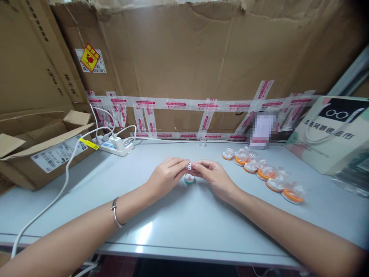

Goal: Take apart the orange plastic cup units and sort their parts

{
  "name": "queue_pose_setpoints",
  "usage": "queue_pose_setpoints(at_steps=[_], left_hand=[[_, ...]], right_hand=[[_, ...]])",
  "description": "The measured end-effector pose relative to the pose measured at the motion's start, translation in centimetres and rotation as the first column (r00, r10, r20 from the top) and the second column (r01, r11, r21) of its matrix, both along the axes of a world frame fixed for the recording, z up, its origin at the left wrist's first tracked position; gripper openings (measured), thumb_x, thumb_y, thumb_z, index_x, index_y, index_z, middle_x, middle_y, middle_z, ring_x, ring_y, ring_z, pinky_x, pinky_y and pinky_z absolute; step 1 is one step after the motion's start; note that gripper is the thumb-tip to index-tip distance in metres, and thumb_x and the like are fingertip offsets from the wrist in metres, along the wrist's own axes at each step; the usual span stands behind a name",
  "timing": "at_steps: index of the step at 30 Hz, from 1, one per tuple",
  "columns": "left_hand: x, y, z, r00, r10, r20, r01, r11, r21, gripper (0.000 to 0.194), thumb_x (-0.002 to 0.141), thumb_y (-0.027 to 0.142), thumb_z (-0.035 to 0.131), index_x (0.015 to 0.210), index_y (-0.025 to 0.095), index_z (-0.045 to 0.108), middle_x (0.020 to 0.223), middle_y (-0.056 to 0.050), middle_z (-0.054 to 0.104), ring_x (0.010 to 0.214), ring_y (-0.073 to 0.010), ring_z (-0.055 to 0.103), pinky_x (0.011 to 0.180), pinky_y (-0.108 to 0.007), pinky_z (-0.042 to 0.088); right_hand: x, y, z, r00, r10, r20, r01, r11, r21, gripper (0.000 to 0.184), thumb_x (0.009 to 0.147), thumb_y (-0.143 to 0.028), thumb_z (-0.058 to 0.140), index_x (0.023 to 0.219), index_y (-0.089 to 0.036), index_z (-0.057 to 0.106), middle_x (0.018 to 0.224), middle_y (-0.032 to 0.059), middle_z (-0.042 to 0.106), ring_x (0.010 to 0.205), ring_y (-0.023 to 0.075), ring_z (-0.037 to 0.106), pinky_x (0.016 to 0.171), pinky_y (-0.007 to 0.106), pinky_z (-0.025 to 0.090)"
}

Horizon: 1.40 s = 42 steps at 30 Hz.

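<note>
My left hand (168, 175) and my right hand (215, 177) meet over the middle of the table, both with fingers pinched. Between their fingertips is a small white piece with dark spots or openings (189, 166), roughly ball-shaped; its exact kind is too small to make out. Directly below it, a small round base with a green rim and white top (189, 179) rests on the table, partly covered by the fingers. To the right stand several clear-domed little pieces with orange or white bases (266, 173), in a slanting double row.
A power strip (118, 148) with white cables lies at the back left, beside an open cardboard box (37, 154). A tiny clear cup-like piece (202, 142) stands at the back. A paper bag (325, 134) is at right, and large taped cardboard (178, 57) walls the rear.
</note>
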<state>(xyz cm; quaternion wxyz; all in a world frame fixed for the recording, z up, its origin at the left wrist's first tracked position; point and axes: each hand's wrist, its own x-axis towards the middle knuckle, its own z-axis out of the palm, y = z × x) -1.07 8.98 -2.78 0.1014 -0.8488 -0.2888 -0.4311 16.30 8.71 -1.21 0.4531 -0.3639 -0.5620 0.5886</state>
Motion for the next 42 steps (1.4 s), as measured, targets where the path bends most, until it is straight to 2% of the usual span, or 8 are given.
queue_pose_setpoints(at_steps=[17, 20, 22, 24, 26, 29, 33, 42], left_hand=[[0.0, -0.5, -0.1, 0.971, 0.068, -0.231, -0.07, 0.998, 0.002, 0.016, 0.088, 0.017, 0.044, 0.094, 0.015, 0.058, 0.086, -0.005, 0.065, 0.073, -0.0134, 0.056, 0.069, -0.027, 0.048], [-0.2, -0.4, -0.1, 0.98, 0.072, -0.184, -0.078, 0.997, -0.025, 0.016, 0.087, 0.017, 0.045, 0.096, 0.014, 0.058, 0.085, -0.006, 0.065, 0.076, -0.0142, 0.057, 0.07, -0.027, 0.049], [-0.2, -0.4, -0.1, 0.983, 0.065, -0.171, -0.073, 0.996, -0.043, 0.016, 0.087, 0.018, 0.045, 0.096, 0.014, 0.058, 0.085, -0.006, 0.065, 0.076, -0.0146, 0.057, 0.07, -0.028, 0.049], [-0.2, -0.4, -0.2, 0.984, 0.051, -0.172, -0.061, 0.997, -0.055, 0.016, 0.087, 0.019, 0.046, 0.095, 0.014, 0.058, 0.083, -0.006, 0.065, 0.075, -0.0149, 0.057, 0.068, -0.028, 0.049], [-0.2, -0.5, -0.2, 0.983, 0.041, -0.179, -0.053, 0.996, -0.067, 0.017, 0.087, 0.019, 0.045, 0.094, 0.014, 0.059, 0.082, -0.006, 0.065, 0.074, -0.0149, 0.057, 0.067, -0.028, 0.049], [-0.2, -0.5, -0.2, 0.984, 0.035, -0.177, -0.052, 0.994, -0.093, 0.017, 0.087, 0.021, 0.044, 0.095, 0.014, 0.059, 0.082, -0.006, 0.065, 0.074, -0.015, 0.058, 0.068, -0.028, 0.049], [-0.5, -0.5, -0.1, 0.989, 0.029, -0.146, -0.046, 0.992, -0.117, 0.016, 0.087, 0.021, 0.046, 0.097, 0.016, 0.058, 0.084, -0.006, 0.065, 0.077, -0.0153, 0.058, 0.07, -0.028, 0.049], [-0.7, -0.3, -0.2, 0.993, -0.006, -0.116, -0.016, 0.983, -0.185, 0.015, 0.085, 0.02, 0.049, 0.096, 0.017, 0.059, 0.086, -0.006, 0.065, 0.08, -0.0152, 0.059, 0.072, -0.029, 0.049]], right_hand=[[0.8, 0.9, -0.5, 0.952, -0.011, 0.307, -0.044, 0.984, 0.173, 0.036, 0.071, -0.046, 0.06, 0.084, -0.015, 0.071, 0.073, 0.0052, 0.069, 0.07, 0.0195, 0.063, 0.071, 0.035, 0.05], [3.0, 2.9, 0.2, 0.747, -0.272, 0.606, -0.084, 0.866, 0.492, 0.034, 0.081, -0.042, 0.047, 0.092, -0.017, 0.069, 0.094, 0.008, 0.068, 0.091, 0.0242, 0.059, 0.084, 0.04, 0.043], [4.9, 4.8, 0.2, 0.446, -0.597, 0.666, -0.15, 0.684, 0.714, 0.033, 0.083, -0.036, 0.046, 0.101, -0.016, 0.065, 0.114, 0.0125, 0.059, 0.109, 0.0283, 0.047, 0.096, 0.047, 0.03], [6.7, 6.7, -0.2, 0.121, -0.765, 0.633, -0.274, 0.587, 0.762, 0.033, 0.083, -0.032, 0.045, 0.104, -0.012, 0.063, 0.126, 0.017, 0.049, 0.118, 0.0321, 0.036, 0.1, 0.054, 0.016], [8.0, 8.3, -0.8, -0.114, -0.786, 0.608, -0.367, 0.602, 0.709, 0.032, 0.083, -0.03, 0.043, 0.099, -0.012, 0.065, 0.126, 0.0174, 0.048, 0.119, 0.0333, 0.033, 0.099, 0.059, 0.006], [9.0, 10.0, -1.1, -0.326, -0.678, 0.659, -0.324, 0.735, 0.595, 0.034, 0.084, -0.029, 0.038, 0.094, -0.016, 0.067, 0.112, 0.0145, 0.057, 0.11, 0.0328, 0.041, 0.095, 0.064, 0.003], [10.0, 11.2, -0.5, -0.438, -0.463, 0.77, -0.102, 0.877, 0.47, 0.034, 0.081, -0.027, 0.04, 0.101, -0.016, 0.065, 0.11, 0.0159, 0.057, 0.102, 0.0329, 0.048, 0.089, 0.067, 0.012], [13.9, 10.3, -0.5, -0.482, -0.383, 0.788, 0.03, 0.892, 0.451, 0.035, 0.08, -0.025, 0.039, 0.104, -0.013, 0.063, 0.108, 0.0188, 0.057, 0.1, 0.0336, 0.051, 0.082, 0.058, 0.029]])
